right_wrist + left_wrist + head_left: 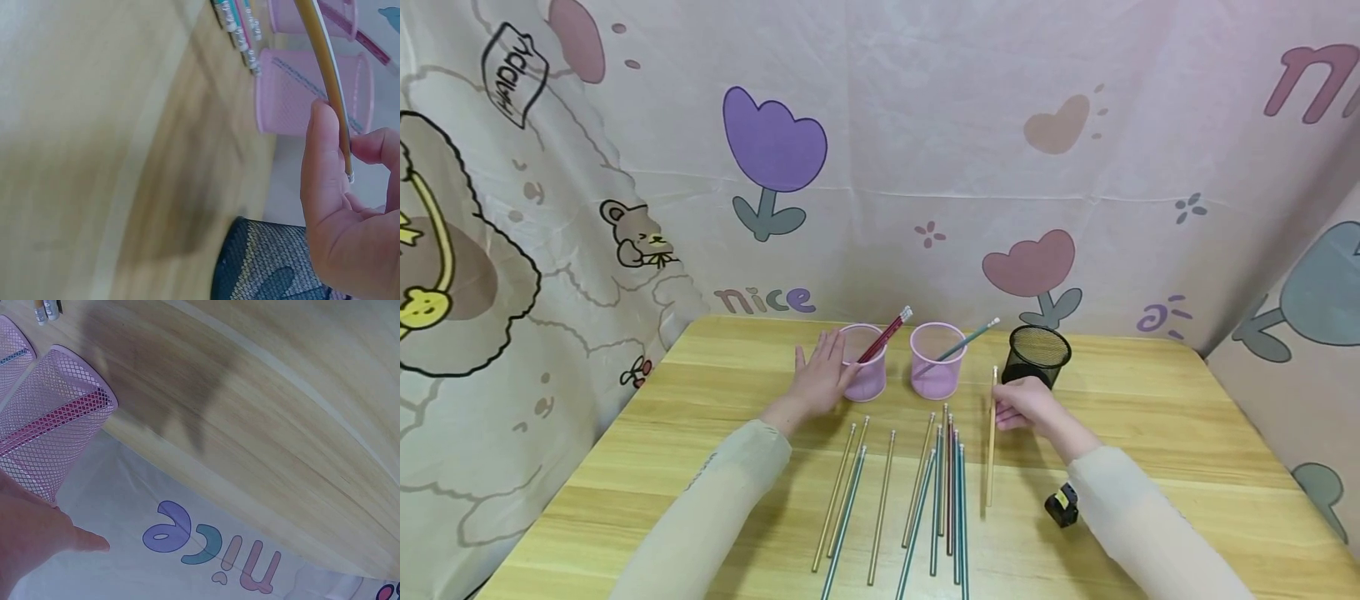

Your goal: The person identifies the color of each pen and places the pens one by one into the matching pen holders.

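My left hand [820, 375] rests against the left side of a pink mesh pencil cup [868, 385], its fingers straight along the wall. Red pencils [886, 335] lean to the right inside that cup. In the right hand [1028, 403], thumb and fingers pinch a yellow pencil [991, 454] near its eraser end, and the pencil's length points toward the front of the table. That hand is just in front of a black mesh pencil cup [1037, 348]. Between the hands stands a second pink mesh cup [932, 385], holding a teal pencil [976, 335].
Several gold, teal and dark red pencils [883, 508] lie side by side on the wooden table [1157, 417], erasers pointing away from me. A small black object [1062, 505] with a yellow mark lies beside my right forearm. A printed cloth [887, 150] hangs behind the table.
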The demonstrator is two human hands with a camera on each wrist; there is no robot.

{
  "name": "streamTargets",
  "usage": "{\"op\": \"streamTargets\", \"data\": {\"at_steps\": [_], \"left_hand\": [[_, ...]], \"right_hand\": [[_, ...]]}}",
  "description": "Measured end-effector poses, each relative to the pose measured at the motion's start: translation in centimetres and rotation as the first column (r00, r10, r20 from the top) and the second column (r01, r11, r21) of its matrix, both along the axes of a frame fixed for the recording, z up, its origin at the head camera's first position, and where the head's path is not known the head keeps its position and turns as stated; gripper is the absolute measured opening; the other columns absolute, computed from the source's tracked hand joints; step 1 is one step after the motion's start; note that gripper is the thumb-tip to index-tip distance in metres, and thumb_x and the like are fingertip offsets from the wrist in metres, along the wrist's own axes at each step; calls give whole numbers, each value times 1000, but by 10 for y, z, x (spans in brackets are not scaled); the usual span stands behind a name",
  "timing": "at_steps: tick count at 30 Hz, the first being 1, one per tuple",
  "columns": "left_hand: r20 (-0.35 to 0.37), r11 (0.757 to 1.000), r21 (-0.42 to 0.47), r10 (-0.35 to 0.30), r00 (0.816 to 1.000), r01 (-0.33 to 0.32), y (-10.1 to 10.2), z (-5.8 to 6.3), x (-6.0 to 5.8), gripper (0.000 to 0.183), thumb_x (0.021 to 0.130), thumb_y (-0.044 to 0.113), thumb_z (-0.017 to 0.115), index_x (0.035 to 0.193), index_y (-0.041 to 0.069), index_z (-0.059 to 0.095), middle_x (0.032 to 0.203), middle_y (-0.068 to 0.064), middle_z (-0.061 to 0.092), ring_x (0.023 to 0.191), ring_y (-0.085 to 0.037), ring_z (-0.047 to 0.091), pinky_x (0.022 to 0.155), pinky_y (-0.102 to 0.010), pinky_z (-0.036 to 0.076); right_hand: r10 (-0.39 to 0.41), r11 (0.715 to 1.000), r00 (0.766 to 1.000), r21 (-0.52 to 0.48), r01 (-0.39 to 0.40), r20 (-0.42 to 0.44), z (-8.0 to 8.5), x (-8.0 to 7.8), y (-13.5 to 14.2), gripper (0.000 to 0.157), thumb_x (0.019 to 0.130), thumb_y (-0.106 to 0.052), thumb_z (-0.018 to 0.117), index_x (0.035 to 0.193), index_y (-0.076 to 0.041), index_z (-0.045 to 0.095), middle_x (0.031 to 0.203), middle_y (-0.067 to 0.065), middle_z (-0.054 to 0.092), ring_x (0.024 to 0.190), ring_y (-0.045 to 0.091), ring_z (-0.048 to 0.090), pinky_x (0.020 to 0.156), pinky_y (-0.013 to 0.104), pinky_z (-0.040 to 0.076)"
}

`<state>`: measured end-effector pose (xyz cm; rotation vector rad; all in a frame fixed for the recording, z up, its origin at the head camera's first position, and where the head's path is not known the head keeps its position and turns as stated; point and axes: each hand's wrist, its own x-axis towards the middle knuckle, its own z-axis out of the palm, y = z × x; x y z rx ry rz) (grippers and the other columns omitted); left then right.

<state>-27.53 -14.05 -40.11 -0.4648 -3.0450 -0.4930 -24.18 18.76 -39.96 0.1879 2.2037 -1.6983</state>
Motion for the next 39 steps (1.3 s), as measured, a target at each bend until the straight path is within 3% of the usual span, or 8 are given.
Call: {"op": "streamTargets", "data": {"at_steps": [5, 12, 17, 21, 23, 27, 36, 39], "left_hand": [[10, 1000, 8, 4, 1000, -4, -1, 1, 0, 70, 100, 44, 28, 149, -1, 6, 157, -17, 4, 145, -36, 3, 111, -64, -6], [6, 1000, 9, 7, 1000, -7, -2, 1, 2, 69, 101, 43, 30, 149, -1, 7, 157, -17, 4, 145, -36, 4, 111, -64, -6], [3, 1000, 16, 3, 1000, -3, -3, 1, 3, 70, 101, 42, 30, 148, -3, 7, 157, -18, 5, 145, -37, 4, 111, -65, -6], [-3, 1000, 20, -3, 1000, 3, -3, 1, 3, 70, 101, 42, 30, 148, -4, 7, 157, -19, 6, 145, -38, 5, 110, -66, -5], [-1, 1000, 20, -3, 1000, 3, -2, 0, 3, 70, 101, 42, 30, 148, -4, 7, 157, -18, 5, 145, -38, 5, 110, -65, -5], [9, 1000, 23, -3, 1000, 3, -2, 0, 2, 70, 101, 42, 30, 148, -3, 6, 157, -18, 4, 145, -37, 2, 110, -65, -6], [10, 1000, 29, -6, 1000, 5, 0, 0, 1, 70, 101, 42, 30, 148, -4, 6, 157, -18, 5, 145, -37, 2, 110, -65, -6], [11, 1000, 27, -7, 1000, 6, 1, 2, 1, 70, 101, 42, 30, 148, -3, 6, 157, -18, 4, 145, -37, 2, 111, -65, -6]], "right_hand": [[-3, 999, 1000, -47, 2, -24, 12, 2, 8, 23, 86, -5, 46, 97, 14, 52, 58, -1, 60, 50, 7, 62, 55, 21, 56], [-34, 980, 998, -198, 22, -57, 34, 7, 27, 10, 88, -3, 46, 88, -1, 56, 61, -1, 62, 54, 8, 63, 59, 20, 56], [-51, 961, 994, -277, 23, -93, 49, 12, 47, 21, 92, -3, 44, 79, -12, 59, 68, 0, 64, 62, 10, 66, 65, 21, 57], [-101, 937, 988, -344, 55, -119, 59, 13, 65, 27, 95, -3, 41, 78, -14, 60, 71, 0, 65, 67, 10, 67, 69, 20, 57], [-154, 909, 981, -406, 94, -118, 63, 13, 74, 29, 95, -3, 41, 77, -13, 60, 71, 1, 64, 68, 11, 67, 70, 20, 57], [-301, 823, 947, -533, 198, -114, 72, 13, 88, 29, 93, 0, 43, 73, -10, 62, 68, 4, 65, 65, 13, 66, 68, 22, 57], [-546, 661, 834, -653, 370, -81, 85, 10, 106, 31, 89, 3, 41, 69, -5, 62, 62, 7, 65, 57, 16, 65, 60, 24, 58], [-617, 613, 784, -662, 432, -60, 86, 8, 109, 27, 89, 2, 43, 70, -5, 61, 60, 7, 65, 55, 16, 65, 57, 25, 57]]}}
